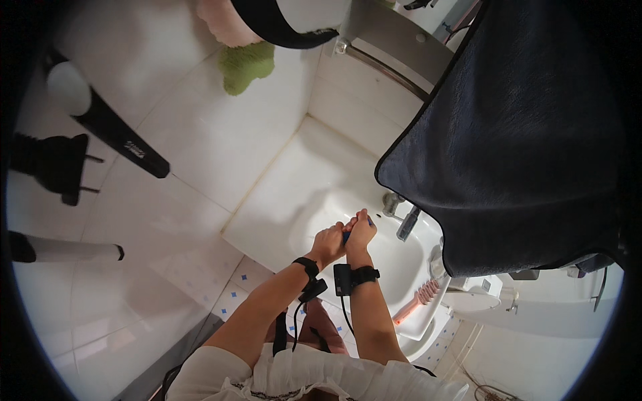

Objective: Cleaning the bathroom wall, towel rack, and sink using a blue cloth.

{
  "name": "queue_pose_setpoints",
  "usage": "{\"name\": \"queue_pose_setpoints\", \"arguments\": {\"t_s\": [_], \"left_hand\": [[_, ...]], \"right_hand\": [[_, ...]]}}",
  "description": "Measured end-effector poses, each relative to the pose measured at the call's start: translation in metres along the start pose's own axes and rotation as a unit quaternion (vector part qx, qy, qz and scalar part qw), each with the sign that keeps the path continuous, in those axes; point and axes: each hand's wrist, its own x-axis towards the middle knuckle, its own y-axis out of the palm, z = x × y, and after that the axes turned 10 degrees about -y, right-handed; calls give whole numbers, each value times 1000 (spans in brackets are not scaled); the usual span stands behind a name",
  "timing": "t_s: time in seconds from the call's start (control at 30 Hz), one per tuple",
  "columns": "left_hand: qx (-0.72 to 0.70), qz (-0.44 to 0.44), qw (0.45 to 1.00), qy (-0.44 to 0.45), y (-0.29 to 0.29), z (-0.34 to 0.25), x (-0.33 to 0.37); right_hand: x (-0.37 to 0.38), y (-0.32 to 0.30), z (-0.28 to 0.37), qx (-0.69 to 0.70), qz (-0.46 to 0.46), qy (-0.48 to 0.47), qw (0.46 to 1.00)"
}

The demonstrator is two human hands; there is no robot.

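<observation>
Over the white washbasin (399,257), my left hand (329,244) and my right hand (362,232) are side by side, both closed around one dark blue thing (346,238). Only a sliver of it shows between the fingers, so its kind is hidden. The hands touch each other or nearly do. Just right of them a metal faucet (406,224) reaches over the bowl. Each wrist wears a black strap, with a small box and a cable.
A large dark blue towel (515,147) hangs at the right, close to the faucet. A pink hairbrush (418,302) lies on the basin's right rim. At the left are a black plug (59,167) and a black-and-white handle (124,137). A green cloth (246,67) hangs at the top.
</observation>
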Motion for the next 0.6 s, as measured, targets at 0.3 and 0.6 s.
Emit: {"name": "queue_pose_setpoints", "arguments": {"t_s": [0.3, 0.6], "left_hand": [[-152, -129, 980, -7, -22, 10, 8], [-201, -106, 971, -73, -67, 2, -19]], "right_hand": [[21, 16, 6, -18, 138, 10, 990], [-21, -10, 50, -88, 244, 106, 960]]}}
